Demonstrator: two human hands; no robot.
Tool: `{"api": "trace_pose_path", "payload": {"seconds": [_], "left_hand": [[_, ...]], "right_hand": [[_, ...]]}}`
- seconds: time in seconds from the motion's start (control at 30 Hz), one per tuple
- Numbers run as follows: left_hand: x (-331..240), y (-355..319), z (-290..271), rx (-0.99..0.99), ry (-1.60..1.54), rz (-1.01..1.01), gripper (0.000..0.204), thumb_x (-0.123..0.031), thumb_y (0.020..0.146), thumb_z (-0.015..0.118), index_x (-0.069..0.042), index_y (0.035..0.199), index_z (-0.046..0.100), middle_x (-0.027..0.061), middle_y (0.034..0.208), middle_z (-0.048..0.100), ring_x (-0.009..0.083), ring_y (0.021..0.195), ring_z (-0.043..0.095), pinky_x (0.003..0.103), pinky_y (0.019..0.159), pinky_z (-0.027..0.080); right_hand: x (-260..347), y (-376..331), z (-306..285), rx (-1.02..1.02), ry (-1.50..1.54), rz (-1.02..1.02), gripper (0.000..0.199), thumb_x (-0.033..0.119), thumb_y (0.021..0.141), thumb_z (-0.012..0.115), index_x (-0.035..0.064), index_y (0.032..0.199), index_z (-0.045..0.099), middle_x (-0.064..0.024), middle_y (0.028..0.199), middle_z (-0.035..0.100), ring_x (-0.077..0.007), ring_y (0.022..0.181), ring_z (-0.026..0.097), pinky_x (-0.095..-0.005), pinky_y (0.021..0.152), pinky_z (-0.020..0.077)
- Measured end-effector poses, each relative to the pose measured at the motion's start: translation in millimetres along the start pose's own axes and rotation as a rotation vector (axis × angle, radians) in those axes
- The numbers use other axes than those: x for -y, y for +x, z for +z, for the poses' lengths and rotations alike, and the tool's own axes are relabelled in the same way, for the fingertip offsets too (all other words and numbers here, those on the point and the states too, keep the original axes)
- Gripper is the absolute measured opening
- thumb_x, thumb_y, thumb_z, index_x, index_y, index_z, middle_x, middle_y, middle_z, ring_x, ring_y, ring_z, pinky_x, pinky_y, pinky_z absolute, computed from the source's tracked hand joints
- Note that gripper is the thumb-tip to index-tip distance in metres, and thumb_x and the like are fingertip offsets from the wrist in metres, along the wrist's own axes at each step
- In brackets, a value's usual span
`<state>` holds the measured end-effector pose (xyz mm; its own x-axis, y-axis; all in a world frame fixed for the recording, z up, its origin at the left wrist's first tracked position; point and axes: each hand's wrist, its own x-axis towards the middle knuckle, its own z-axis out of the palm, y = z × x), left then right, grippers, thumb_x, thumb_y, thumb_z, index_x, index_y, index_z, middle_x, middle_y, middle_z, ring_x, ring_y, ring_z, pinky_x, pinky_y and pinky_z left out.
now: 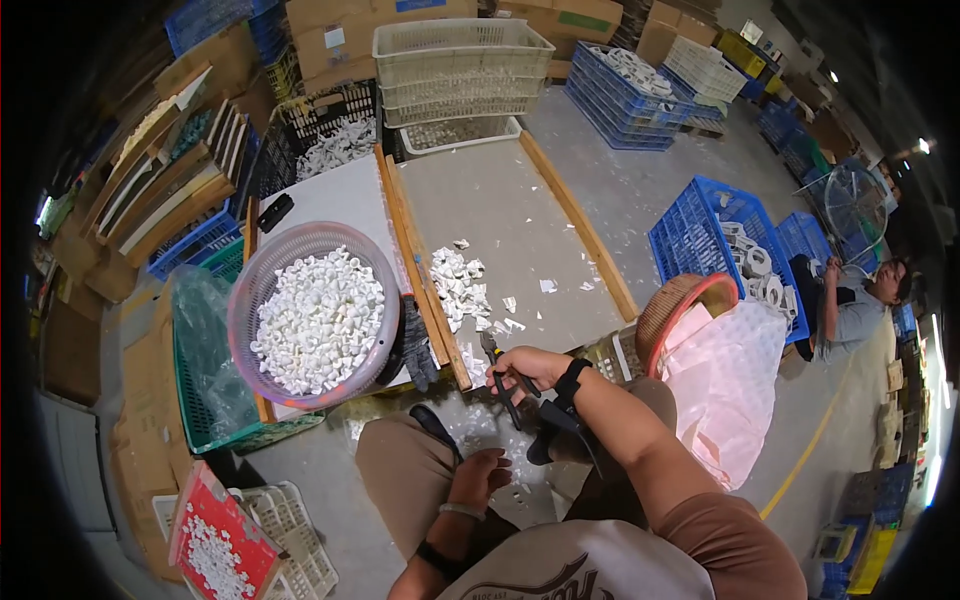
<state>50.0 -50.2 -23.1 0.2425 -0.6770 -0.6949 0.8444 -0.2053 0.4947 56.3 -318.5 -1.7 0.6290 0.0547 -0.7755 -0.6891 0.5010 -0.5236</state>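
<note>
My right hand (532,369) grips a pair of cutting pliers (489,346) at the front edge of the work board (490,205). The pliers have dark handles, a touch of yellow, and a tip that points toward the board. Over my lap, my left hand (480,476) is loosely curled with its fingers a little apart; nothing shows in it, and its palm is hidden. A small heap of white plastic pieces (457,284) lies just beyond the pliers, with scraps scattered about. To the left, a round pinkish basket (238,318) is full of small white parts (318,322).
Wooden strips (580,225) border the board. Pale crates (455,85) are stacked behind it. On the right are a blue crate (690,235) of white rings and a reddish basket (665,310) with pink sheeting (725,390). A green crate (190,390) stands left. Another person (850,315) is far right.
</note>
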Motion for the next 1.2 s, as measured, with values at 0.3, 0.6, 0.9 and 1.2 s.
{"api": "trace_pose_path", "payload": {"seconds": [0.3,0.6,0.9,1.2], "left_hand": [[8,-6,-1,-0.021,0.025,0.056,0.026,-0.019,0.089,0.052,0.0,0.106,0.059,0.0109,0.096,0.062,0.0215,0.077,0.061,0.034,0.069,0.052],[-37,-17,26,0.016,0.02,0.378,0.034,-0.03,0.095,0.048,-0.005,0.119,0.049,0.0056,0.083,0.058,0.0123,0.061,0.054,0.026,0.056,0.046],[-41,-41,24,0.147,0.222,0.308,0.017,-0.008,0.092,0.051,-0.003,0.107,0.057,0.0038,0.076,0.06,0.0096,0.059,0.055,0.022,0.054,0.047],[-19,-90,23,0.291,-0.197,0.247,0.019,-0.003,0.091,0.05,-0.001,0.109,0.055,0.0144,0.098,0.062,0.0195,0.081,0.063,0.029,0.073,0.055]], "right_hand": [[-16,-43,14,-0.067,-0.216,-0.058,0.014,0.011,0.09,0.046,0.0017,0.098,0.053,-0.0046,0.083,0.056,-0.0144,0.072,0.06,-0.0341,0.054,0.0548],[-80,-144,57,0.063,-0.628,-0.129,0.014,0.013,0.086,0.05,0.0026,0.093,0.056,-0.0036,0.076,0.06,-0.0116,0.065,0.058,-0.0268,0.051,0.0464],[-141,-152,63,0.116,-0.888,-0.462,0.017,0.011,0.081,0.053,0.0022,0.095,0.055,-0.0061,0.081,0.059,-0.0156,0.074,0.056,-0.0308,0.067,0.0446],[-147,-221,99,0.115,-0.135,-0.219,0.021,0.003,0.08,0.052,0.0073,0.1,0.047,-0.0014,0.084,0.051,-0.0083,0.065,0.051,-0.0214,0.053,0.0417]]}}
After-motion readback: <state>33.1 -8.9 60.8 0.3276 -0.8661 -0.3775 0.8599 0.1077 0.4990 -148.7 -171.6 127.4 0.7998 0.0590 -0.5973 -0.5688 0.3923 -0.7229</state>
